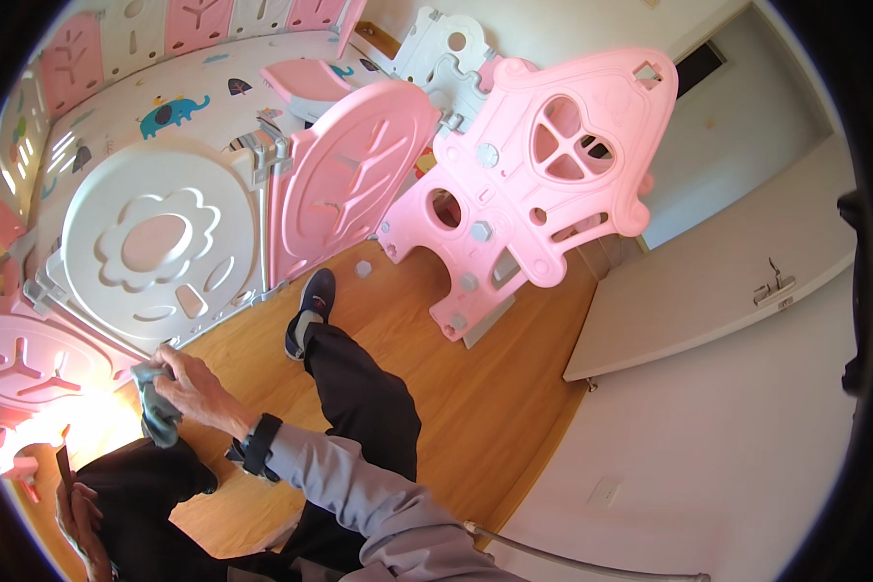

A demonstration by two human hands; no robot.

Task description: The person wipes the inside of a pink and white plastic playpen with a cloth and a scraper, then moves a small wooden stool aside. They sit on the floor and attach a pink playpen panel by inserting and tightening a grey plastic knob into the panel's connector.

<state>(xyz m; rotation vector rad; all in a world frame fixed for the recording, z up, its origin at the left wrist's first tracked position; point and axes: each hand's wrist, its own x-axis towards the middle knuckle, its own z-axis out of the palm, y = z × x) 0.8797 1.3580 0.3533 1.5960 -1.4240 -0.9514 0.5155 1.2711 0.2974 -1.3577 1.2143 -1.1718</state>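
Note:
My right hand (196, 390) is closed on a crumpled grey-green cloth (157, 405), held just in front of the lower edge of a round white fence panel (155, 238). A dark band circles that wrist. At the lower left, my left hand (80, 519) is beside my bent knee with its fingers curled. A thin dark strip (65, 464) rises from it and appears to be gripped; its lower end is hidden. Pink fence panels (354, 175) adjoin the white one, and another pink panel (44, 357) stands at the left in strong glare.
A pink plastic play structure (553, 165) stands on the wooden floor (475, 398) ahead to the right. A small grey cap (363, 269) lies near my shoe (317, 296). Behind the fence is a patterned play mat (126, 87). An open door (708, 291) and white wall flank the right.

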